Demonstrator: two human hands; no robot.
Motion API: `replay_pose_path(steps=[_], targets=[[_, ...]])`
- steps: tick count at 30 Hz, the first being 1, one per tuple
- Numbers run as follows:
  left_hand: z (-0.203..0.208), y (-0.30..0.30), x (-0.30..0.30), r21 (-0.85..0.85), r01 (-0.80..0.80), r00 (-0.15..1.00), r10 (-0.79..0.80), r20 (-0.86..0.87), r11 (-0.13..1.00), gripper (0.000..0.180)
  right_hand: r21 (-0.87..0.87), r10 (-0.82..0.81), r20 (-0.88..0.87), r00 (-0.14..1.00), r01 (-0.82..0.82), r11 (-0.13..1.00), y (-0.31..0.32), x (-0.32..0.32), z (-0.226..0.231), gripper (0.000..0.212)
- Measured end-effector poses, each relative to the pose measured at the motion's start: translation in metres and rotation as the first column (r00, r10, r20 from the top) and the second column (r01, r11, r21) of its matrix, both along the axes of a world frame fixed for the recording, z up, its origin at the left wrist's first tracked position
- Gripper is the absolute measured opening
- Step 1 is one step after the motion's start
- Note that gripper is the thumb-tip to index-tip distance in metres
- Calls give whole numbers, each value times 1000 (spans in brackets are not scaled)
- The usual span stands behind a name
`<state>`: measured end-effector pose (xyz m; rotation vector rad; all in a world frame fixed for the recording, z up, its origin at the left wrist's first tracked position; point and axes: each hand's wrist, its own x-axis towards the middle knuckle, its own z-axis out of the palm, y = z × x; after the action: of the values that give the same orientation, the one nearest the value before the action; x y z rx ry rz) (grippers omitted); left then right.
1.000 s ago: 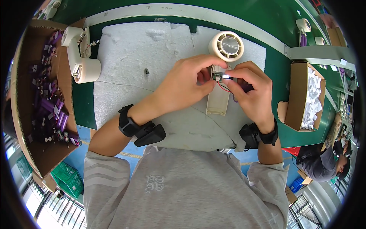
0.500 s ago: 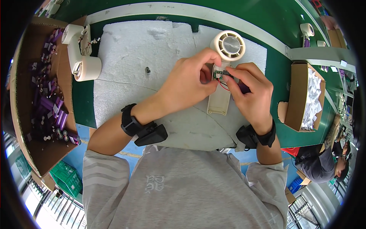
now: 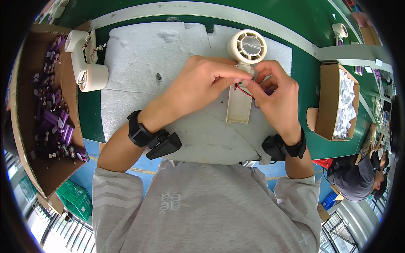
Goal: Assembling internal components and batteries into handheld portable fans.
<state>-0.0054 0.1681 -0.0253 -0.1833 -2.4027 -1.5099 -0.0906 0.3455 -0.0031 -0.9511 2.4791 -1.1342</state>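
A cream handheld fan [image 3: 249,45] lies on the white foam sheet [image 3: 139,55], head away from me, its hollow handle shell [image 3: 238,109] uncovered. My left hand [image 3: 198,86] reaches over the neck end of the handle, thumb and forefinger pinched together; what lies between them is hidden. My right hand [image 3: 278,97] meets it there with bent fingers, its thumb against the left fingertips. Under the right palm shows part of a purple battery cell [image 3: 269,90]. Red and black wires [image 3: 245,92] run between the fingertips and that cell. The fingers cover nearly all of a small green circuit board.
To the left stand a cardboard box [image 3: 63,168] of purple battery cells and another cream fan part [image 3: 93,77]. A carton [image 3: 328,101] with white folded pieces is at the right. Beyond the foam runs a pale rail [image 3: 202,10]. A co-worker [image 3: 356,179] sits far right.
My left fingers have moved right and closed over the circuit board, which showed plainly before. The right fingers have lifted and curled. The whole view has shifted slightly.
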Motion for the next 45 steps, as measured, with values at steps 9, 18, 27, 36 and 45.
replay_pose_path(steps=[9,18,27,36,45], targets=[[3,-3,2,38,48,997,-50,53,998,23,35,301,391,870,-341,939,20,-11,31,66],[7,-12,4,96,81,988,-93,121,992,31,-142,164,671,723,-91,986,43,-10,30,62],[6,-9,5,191,40,976,-79,203,981,33,155,-69,61,996,59,986,38,13,26,28],[4,2,10,210,-58,983,19,184,976,32,186,340,-438,832,-286,940,38,9,28,10],[11,-1,6,151,2,972,-38,233,989,31,445,464,-495,735,-244,861,34,13,32,7]])
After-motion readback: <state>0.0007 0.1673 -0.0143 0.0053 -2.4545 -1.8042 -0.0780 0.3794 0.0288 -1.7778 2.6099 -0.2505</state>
